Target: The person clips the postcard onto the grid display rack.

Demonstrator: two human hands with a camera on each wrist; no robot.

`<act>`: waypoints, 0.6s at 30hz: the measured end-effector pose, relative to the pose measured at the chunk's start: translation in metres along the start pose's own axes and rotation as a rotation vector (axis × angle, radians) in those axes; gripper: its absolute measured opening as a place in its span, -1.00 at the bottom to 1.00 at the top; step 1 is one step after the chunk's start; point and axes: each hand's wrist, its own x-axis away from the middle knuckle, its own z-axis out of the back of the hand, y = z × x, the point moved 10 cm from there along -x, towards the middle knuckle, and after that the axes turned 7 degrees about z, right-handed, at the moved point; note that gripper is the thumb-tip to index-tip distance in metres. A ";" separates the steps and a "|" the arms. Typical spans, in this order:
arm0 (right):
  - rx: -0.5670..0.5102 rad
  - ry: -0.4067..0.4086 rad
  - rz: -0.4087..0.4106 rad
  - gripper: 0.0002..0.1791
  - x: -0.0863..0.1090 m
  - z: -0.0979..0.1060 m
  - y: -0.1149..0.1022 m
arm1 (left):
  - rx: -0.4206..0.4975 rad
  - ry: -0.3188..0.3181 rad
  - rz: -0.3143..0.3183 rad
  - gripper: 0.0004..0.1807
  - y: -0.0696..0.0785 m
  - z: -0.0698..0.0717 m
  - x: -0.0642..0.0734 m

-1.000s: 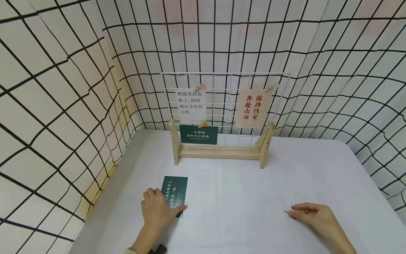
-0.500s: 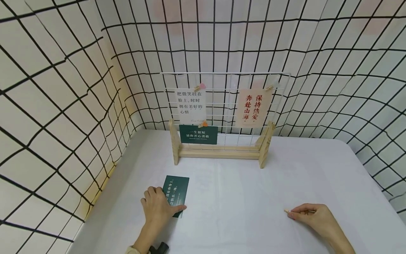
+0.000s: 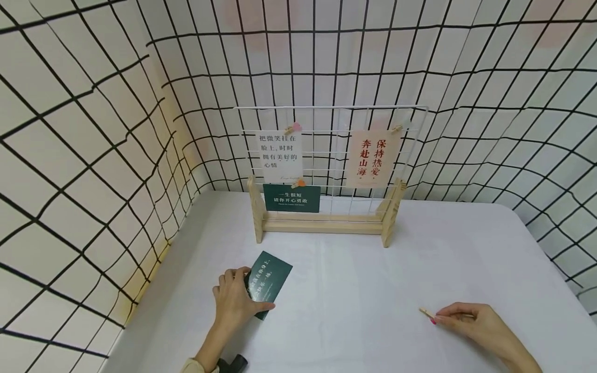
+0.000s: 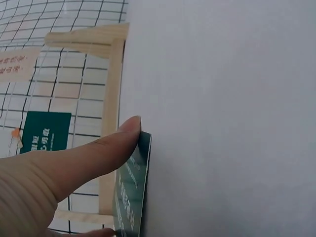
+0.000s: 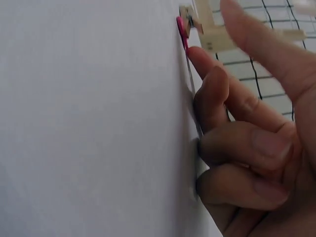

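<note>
A dark green card (image 3: 270,280) with white writing is held by its edges between the thumb and fingers of my left hand (image 3: 233,300). Its upper end is tilted off the white tabletop, and the fingers hide part of its left side. In the left wrist view, the thumb (image 4: 106,153) presses the card's near edge. On the right, a small wooden clothespin (image 3: 426,313) with a pink decoration lies on the table. My right hand (image 3: 485,324) is beside it; in the right wrist view the index fingertip touches the pink end, while the thumb stands apart.
At the back stands a white wire rack (image 3: 333,160) on a wooden base (image 3: 322,226). Clipped to it are a white card (image 3: 281,158), a pinkish card (image 3: 372,160) and a green card (image 3: 291,198). Black netting (image 3: 116,155) surrounds the table.
The green card has turned clockwise and its far end has risen, now gripped by the left hand. The right hand has drawn back slightly to the right, showing more of the clothespin.
</note>
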 end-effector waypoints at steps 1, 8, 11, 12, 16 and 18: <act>0.005 0.005 0.014 -0.63 -0.001 -0.001 -0.002 | 0.003 0.001 -0.014 0.19 0.001 0.000 0.000; 0.047 0.054 0.084 -0.72 -0.003 -0.004 -0.017 | 0.011 -0.026 -0.073 0.20 0.006 -0.003 0.001; 0.050 0.052 0.091 -0.72 -0.003 -0.005 -0.020 | 0.008 -0.020 -0.121 0.21 0.010 -0.003 0.003; 0.048 0.048 0.092 -0.71 -0.003 -0.005 -0.020 | 0.005 -0.017 -0.137 0.21 0.011 -0.003 0.004; 0.082 0.039 0.119 -0.72 -0.002 -0.006 -0.022 | -0.018 0.007 -0.215 0.22 0.019 -0.002 0.008; 0.101 0.062 0.121 -0.74 -0.002 -0.004 -0.021 | -0.037 0.025 -0.251 0.22 0.022 -0.001 0.010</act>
